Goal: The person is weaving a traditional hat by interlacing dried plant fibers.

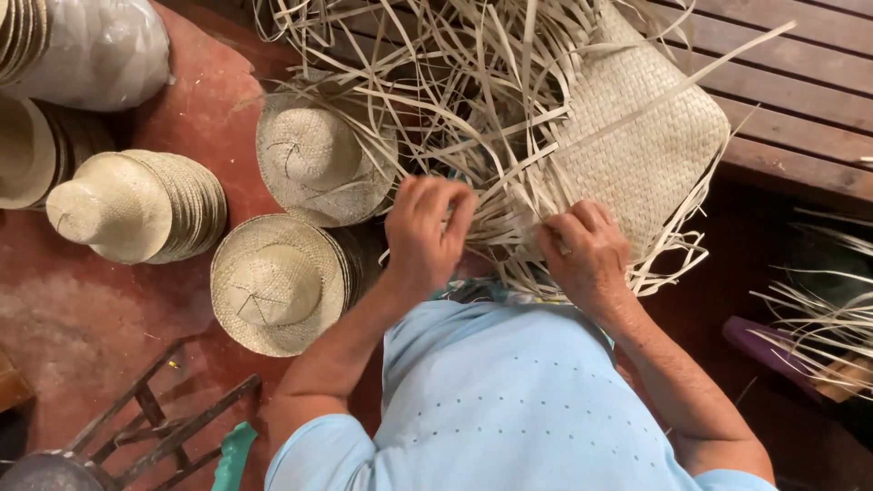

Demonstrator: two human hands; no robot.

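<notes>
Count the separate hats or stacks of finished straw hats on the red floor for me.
4 fully visible: one stack at left, one stack beside the left forearm, one hat above it, one stack cut by the left edge. More may sit at top left.

Woven straw piece (pixel 637 145): a pale, partly finished panel of flat plaited strips in a tight checker weave, lying tilted with one corner toward the wooden planks at upper right. Loose straw strips (pixel 455 100) fan out unwoven from its left and lower edges in a tangled spray, long, thin and cream-coloured, some curling at the tips.
</notes>
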